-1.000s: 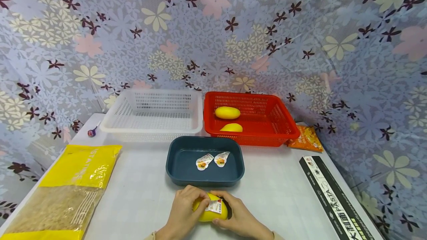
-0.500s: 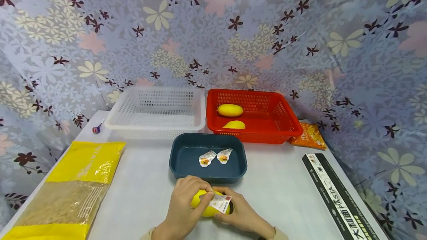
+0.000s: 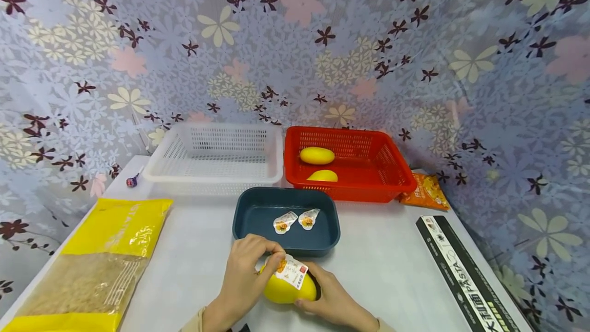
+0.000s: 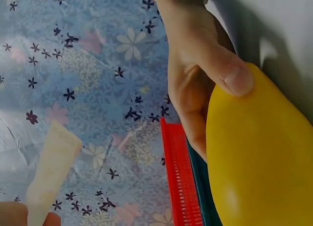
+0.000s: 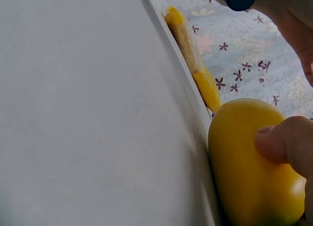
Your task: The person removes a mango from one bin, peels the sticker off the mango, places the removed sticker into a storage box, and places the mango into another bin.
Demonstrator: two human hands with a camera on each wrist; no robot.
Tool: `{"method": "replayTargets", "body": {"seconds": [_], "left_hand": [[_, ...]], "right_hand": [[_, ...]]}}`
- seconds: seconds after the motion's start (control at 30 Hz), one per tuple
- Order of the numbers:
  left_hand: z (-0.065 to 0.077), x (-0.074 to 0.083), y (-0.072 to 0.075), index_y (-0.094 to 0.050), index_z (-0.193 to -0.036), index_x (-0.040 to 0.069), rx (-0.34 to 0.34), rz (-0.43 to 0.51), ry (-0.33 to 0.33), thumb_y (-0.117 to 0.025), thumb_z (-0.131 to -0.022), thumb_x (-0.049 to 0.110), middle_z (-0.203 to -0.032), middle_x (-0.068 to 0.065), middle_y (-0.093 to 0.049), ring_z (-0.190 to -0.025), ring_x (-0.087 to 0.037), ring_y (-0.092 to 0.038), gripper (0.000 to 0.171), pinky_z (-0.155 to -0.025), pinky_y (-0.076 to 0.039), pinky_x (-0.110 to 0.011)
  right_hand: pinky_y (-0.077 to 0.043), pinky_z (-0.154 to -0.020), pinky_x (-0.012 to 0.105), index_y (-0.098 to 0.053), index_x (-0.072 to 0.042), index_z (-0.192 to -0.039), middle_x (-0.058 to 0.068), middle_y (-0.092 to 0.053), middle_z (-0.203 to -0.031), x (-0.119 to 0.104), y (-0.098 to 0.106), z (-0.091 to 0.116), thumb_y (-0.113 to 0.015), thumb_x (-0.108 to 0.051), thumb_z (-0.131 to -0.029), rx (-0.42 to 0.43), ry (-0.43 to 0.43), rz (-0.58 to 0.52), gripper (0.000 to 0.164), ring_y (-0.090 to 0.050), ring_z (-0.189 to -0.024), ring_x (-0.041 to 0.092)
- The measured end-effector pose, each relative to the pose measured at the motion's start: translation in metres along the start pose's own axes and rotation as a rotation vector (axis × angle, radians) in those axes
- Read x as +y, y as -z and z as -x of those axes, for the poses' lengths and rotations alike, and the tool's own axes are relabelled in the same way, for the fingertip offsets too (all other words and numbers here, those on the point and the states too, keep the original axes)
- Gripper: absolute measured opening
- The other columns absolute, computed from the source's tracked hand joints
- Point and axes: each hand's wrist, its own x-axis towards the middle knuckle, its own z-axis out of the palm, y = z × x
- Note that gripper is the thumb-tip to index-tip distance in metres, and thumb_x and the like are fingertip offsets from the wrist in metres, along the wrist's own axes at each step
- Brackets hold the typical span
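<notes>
In the head view a yellow mango [image 3: 283, 292] stands at the front of the table. My right hand [image 3: 335, 298] grips its right side; the thumb [image 5: 276, 145] lies across the yellow skin in the right wrist view. Between left thumb and fingertips, my left hand [image 3: 244, 270] pinches a white printed sticker [image 3: 293, 271] above the fruit. In the left wrist view the sticker [image 4: 54, 167] appears apart from the mango [image 4: 259, 157]. Just behind the hands sits a dark blue tray [image 3: 243, 214] with two similar stickers [image 3: 284, 223] lying in it.
Behind the tray are a white basket [image 3: 214, 179] and a red basket [image 3: 359, 191] with two mangoes [image 3: 317, 156]. A yellow bag [image 3: 92, 265] and a lollipop [image 3: 132, 181] lie left. On the right are a pasta box [image 3: 465, 273] and an orange packet [image 3: 425, 192].
The sticker, earlier lying against the mango, has been peeled upward by my left hand, which moved slightly up and left. The right hand keeps its grip on the fruit.
</notes>
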Motion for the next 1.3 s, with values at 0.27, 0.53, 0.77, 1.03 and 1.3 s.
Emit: {"method": "replayTargets", "body": {"seconds": [0.27, 0.53, 0.77, 1.03, 1.3], "left_hand": [[-0.002, -0.005, -0.003, -0.069, -0.087, 0.018, -0.027, -0.024, 0.024, -0.079, -0.074, 0.005, -0.085, 0.012, -0.067, -0.083, -0.006, -0.056, 0.021, -0.075, -0.039, -0.026], [-0.008, -0.017, -0.010, -0.070, -0.089, 0.017, -0.033, -0.067, 0.068, -0.076, -0.073, -0.007, -0.088, 0.007, -0.067, -0.079, -0.008, -0.053, 0.030, -0.068, -0.034, -0.021], [-0.021, -0.030, -0.015, -0.074, -0.099, 0.018, -0.059, -0.146, 0.119, -0.064, -0.079, -0.013, -0.083, 0.004, -0.065, -0.072, -0.009, -0.045, 0.038, -0.065, -0.028, -0.022], [-0.045, -0.038, -0.016, -0.070, -0.117, 0.019, -0.192, -0.271, 0.213, -0.057, -0.078, -0.011, -0.083, 0.000, -0.066, -0.066, -0.016, -0.046, 0.051, -0.061, -0.025, -0.025], [-0.051, -0.051, -0.023, -0.074, -0.107, 0.019, -0.361, -0.401, 0.311, -0.065, -0.076, -0.002, -0.086, -0.002, -0.063, -0.069, -0.020, -0.055, 0.038, -0.061, -0.028, -0.031]], "right_hand": [[-0.046, -0.091, 0.023, -0.050, -0.010, -0.133, 0.001, -0.061, -0.125, -0.001, 0.001, 0.000, -0.076, -0.034, -0.080, 0.023, 0.051, 0.037, 0.063, -0.053, -0.103, 0.005], [-0.045, -0.099, 0.025, -0.049, -0.019, -0.136, -0.004, -0.059, -0.132, 0.000, 0.000, -0.001, -0.076, -0.034, -0.080, 0.035, 0.091, 0.027, 0.063, -0.055, -0.113, 0.008], [-0.044, -0.103, 0.026, -0.048, -0.019, -0.138, -0.004, -0.056, -0.136, 0.002, -0.001, -0.001, -0.074, -0.039, -0.082, 0.020, 0.069, 0.027, 0.065, -0.054, -0.118, 0.010], [-0.043, -0.105, 0.028, -0.048, -0.018, -0.138, -0.003, -0.056, -0.137, 0.000, 0.000, -0.002, -0.074, -0.040, -0.082, 0.010, 0.055, 0.024, 0.065, -0.054, -0.120, 0.013], [-0.044, -0.103, 0.027, -0.048, -0.021, -0.138, -0.003, -0.057, -0.136, -0.001, 0.001, -0.001, -0.073, -0.042, -0.082, -0.007, 0.025, 0.005, 0.064, -0.054, -0.117, 0.010]]}}
